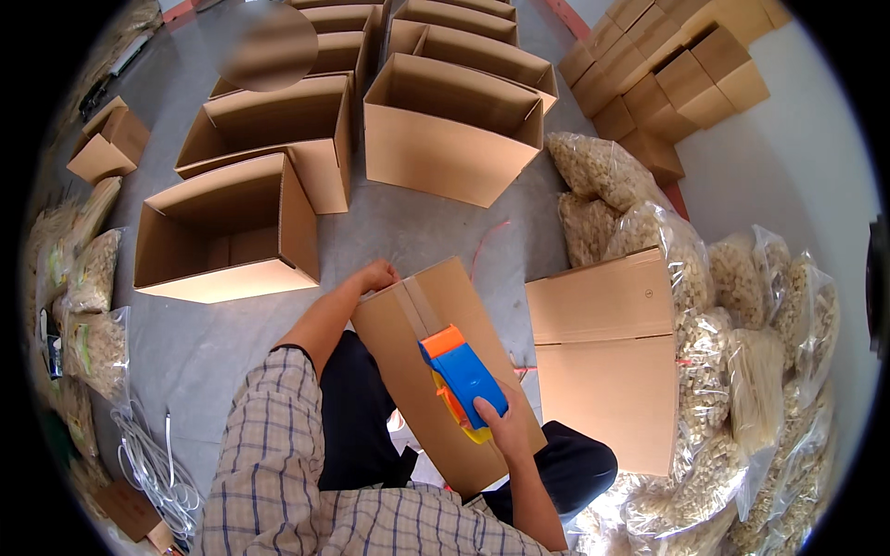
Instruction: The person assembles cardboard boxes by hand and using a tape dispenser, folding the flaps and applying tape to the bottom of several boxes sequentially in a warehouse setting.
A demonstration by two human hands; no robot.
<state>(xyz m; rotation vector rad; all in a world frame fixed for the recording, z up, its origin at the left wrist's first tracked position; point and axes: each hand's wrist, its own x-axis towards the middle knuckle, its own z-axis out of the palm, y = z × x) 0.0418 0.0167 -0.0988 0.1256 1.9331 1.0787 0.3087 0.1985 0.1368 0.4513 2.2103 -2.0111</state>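
A closed cardboard box [491,361] rests tilted across my lap, its long side running from upper left to lower right. My right hand [505,428] is closed around a blue and orange tape dispenser [468,375] with a yellow roll hub. The dispenser's orange front lies on the box's surface. From it, a strip of clear brown tape [419,306] stretches along the seam to the far edge. My left hand [378,276] is curled at the box's far left corner, gripping it; some of its fingertips are hidden.
Open boxes [450,139] stand in two rows ahead, with another open box [222,232] nearer on the left. A flattened carton [607,389] leans at right against bags of pale pieces [705,371]. White cable [158,468] lies at lower left. Cartons [686,83] are stacked at back right.
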